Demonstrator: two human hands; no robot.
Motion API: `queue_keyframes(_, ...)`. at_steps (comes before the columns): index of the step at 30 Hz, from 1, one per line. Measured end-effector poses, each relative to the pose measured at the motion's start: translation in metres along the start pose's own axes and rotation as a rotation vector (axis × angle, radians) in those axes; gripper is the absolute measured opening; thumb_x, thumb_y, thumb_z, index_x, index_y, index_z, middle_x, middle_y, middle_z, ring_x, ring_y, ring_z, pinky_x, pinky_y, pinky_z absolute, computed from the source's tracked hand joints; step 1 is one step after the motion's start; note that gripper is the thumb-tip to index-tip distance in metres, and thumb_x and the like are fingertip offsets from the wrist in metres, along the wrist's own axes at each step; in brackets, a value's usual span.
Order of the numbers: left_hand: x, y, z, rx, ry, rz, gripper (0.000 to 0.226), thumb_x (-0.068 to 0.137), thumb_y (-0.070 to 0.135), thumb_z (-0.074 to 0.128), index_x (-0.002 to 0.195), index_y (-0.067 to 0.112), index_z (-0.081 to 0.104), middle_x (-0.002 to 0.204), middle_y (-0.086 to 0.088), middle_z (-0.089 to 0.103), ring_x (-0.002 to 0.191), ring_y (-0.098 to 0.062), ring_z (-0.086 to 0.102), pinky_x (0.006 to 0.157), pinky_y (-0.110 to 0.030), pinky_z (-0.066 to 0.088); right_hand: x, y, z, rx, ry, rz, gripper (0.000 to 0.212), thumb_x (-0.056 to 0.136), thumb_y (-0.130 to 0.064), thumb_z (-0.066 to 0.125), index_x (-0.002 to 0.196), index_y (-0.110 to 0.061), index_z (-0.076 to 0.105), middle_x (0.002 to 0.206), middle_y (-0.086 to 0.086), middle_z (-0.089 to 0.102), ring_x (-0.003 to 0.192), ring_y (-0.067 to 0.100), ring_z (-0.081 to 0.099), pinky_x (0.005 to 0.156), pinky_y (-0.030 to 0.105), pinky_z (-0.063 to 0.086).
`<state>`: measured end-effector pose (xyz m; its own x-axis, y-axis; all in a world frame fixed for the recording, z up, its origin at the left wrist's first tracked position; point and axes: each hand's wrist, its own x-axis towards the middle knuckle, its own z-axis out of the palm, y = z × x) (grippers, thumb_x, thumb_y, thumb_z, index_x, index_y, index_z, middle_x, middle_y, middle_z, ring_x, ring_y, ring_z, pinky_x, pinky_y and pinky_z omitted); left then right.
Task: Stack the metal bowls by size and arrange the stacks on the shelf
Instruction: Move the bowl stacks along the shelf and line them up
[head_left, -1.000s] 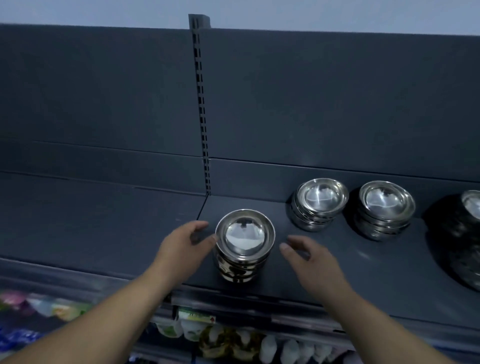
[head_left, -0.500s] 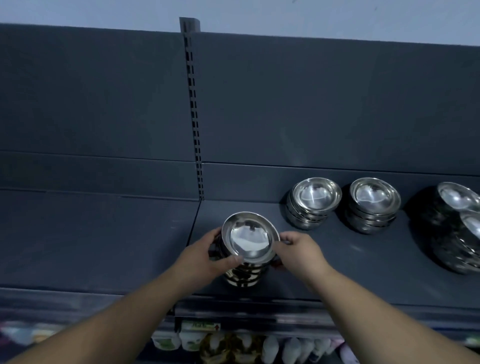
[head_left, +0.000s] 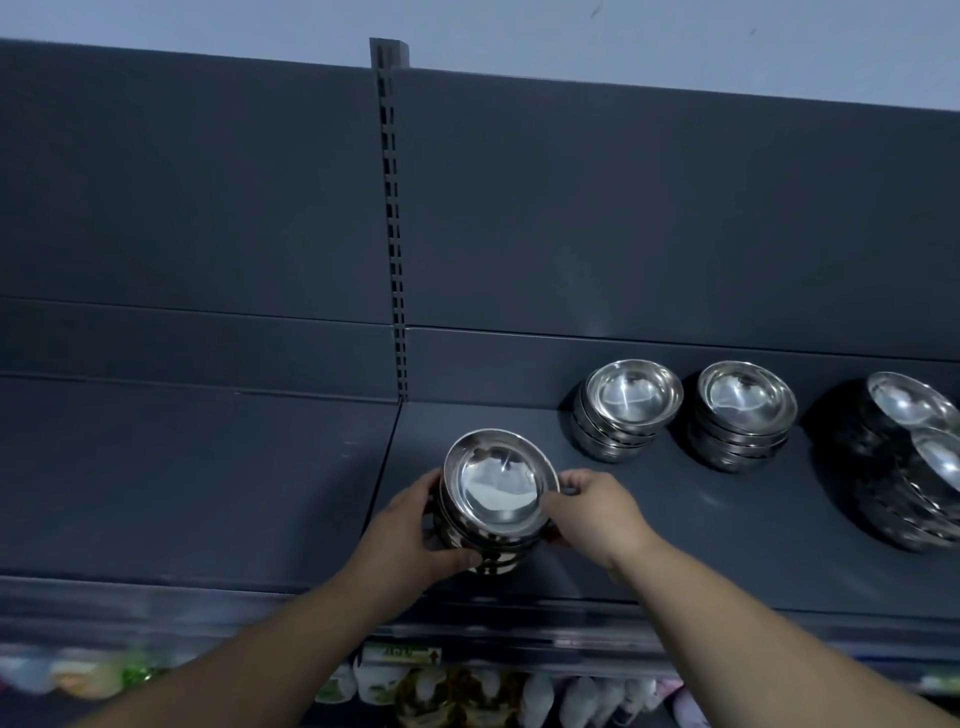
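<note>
Bowl stack (head_left: 496, 493) on a dark shelf (head_left: 701, 551), pale wall (head_left: 571, 31) above.
Left hand (head_left: 410, 530) and right hand (head_left: 597, 514) each hold its sides in their grip; second stack (head_left: 626, 410) sits right of it.

I count five stacks of metal bowls on one shelf (head_left: 727, 545): a front stack (head_left: 493, 493), a left back stack (head_left: 626, 405), a right back stack (head_left: 743, 410), a rear edge stack (head_left: 906, 402) and a near edge stack (head_left: 940, 462). Bowls per stack I cannot count. Two hands show, left hand (head_left: 410, 530) and right hand (head_left: 597, 514), and one slotted upright (head_left: 392, 234)
</note>
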<state>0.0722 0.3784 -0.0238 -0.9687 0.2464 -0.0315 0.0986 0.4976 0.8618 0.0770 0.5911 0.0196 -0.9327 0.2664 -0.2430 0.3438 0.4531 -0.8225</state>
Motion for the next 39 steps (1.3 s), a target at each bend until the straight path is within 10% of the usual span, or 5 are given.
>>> queue_keyframes(29, 0.000, 0.010, -0.008, -0.028, -0.022, -0.005, 0.086, 0.060, 0.051, 0.084, 0.127, 0.057, 0.030, 0.139, 0.017, 0.046, 0.127, -0.005, 0.043, 0.107, -0.028, 0.037, -0.004, 0.007, -0.007, -0.003, -0.059, -0.234, 0.027, 0.087, -0.038, 0.067, 0.114, -0.033, 0.070, 0.101, -0.017, 0.073, 0.101, 0.001, 0.065, 0.095, 0.023, 0.049)
queue_keyframes(34, -0.001, 0.010, -0.010, -0.091, -0.034, -0.014, 0.115, 0.045, 0.068, 0.080, 0.143, 0.052, 0.021, 0.139, 0.027, 0.040, 0.131, -0.003, 0.041, 0.112, -0.034, 0.036, -0.006, 0.010, -0.007, 0.099, -0.114, -0.217, 0.050, 0.086, -0.042, 0.069, 0.133, -0.029, 0.058, 0.119, -0.015, 0.067, 0.109, -0.001, 0.062, 0.099, 0.026, 0.049)
queue_keyframes(39, -0.003, 0.012, -0.009, -0.116, -0.063, 0.012, 0.083, 0.059, 0.060, 0.076, 0.126, 0.067, 0.027, 0.138, 0.024, 0.048, 0.129, -0.002, 0.045, 0.106, -0.025, 0.040, -0.005, 0.028, -0.012, 0.158, -0.361, -0.268, 0.094, 0.069, -0.013, 0.087, 0.143, -0.040, 0.035, 0.140, -0.017, 0.052, 0.116, 0.000, 0.059, 0.100, 0.020, 0.049)
